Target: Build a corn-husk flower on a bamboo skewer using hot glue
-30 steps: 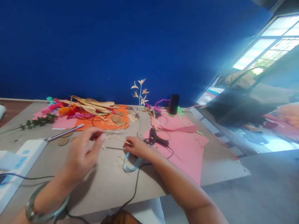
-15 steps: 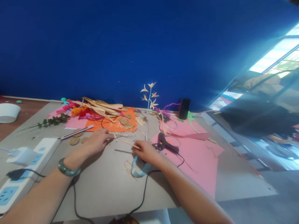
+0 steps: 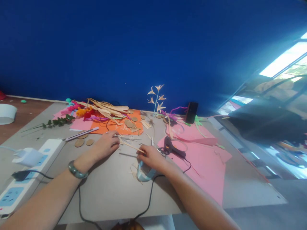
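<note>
Now left hand down from mid-air, fingers beside thin slivers; cannot tell if gripping. Right hand pinches pale stick, far end near left fingertips, so 2 hands flank 1 stick. Glue gun just right of right fingers.

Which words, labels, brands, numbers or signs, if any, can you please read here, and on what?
None can be read.
White plastic power strip with blue sockets: any marks too small to read.
Black pistol-shaped glue gun: none legible.
Black rectangular phone: none legible.
</note>
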{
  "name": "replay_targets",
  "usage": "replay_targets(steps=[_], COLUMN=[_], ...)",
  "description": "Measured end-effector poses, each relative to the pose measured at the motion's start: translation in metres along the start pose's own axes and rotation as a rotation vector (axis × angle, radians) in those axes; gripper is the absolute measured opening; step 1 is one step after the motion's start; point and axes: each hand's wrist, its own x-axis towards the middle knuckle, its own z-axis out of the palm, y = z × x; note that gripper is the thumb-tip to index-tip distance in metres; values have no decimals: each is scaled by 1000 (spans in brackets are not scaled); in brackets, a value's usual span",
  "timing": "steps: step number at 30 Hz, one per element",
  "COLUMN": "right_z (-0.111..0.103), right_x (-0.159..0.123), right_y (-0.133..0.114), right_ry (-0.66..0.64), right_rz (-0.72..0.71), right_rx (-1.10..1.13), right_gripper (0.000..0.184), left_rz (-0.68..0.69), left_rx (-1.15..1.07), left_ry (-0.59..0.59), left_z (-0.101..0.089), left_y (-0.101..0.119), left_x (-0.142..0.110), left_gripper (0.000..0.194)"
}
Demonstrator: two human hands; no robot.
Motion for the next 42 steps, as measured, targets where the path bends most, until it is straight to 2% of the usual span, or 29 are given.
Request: replay_targets(steps=[3,8,13,16,20,27,29,34,38,42], right_z=[1,1,0,-1,-3,-3,-4,-4,-3,-4], right_x=[0,1,1,0,-1,-2,-2,0,-1,-2], right_y=[1,2,2,1,-2,-4,-4,-3,-3,-5], right_ry=[-1,-2,-9,-14,-19,-25,-31,-19,-8,-11], right_rz=[3,11,6,16,27,27,23,28,29,26], right_rx=[4,6,16,27,28,38,31,35,26,16], right_gripper=[12,12,13,14,14,13,13,14,12,11], left_rz=[74,134,120,62,-30,-48,-109,-187,-19,40], left_rx=[26,24,-17,-108,-200,-308,-298,-137,-87,-92], left_ry=[16,-56,-106,-121,-214,-366,-342,-102,-74,-119], left_z=[4,3,-4,-8,-10,-21,-27,-24,-9,-6], left_y=[-2,1,7,11,17,20,14,1,5,16], left_x=[3,5,3,0,-4,-7,-6,-3,-3,-5], left_gripper=[23,23,24,19,17,15,17,23,25,22])
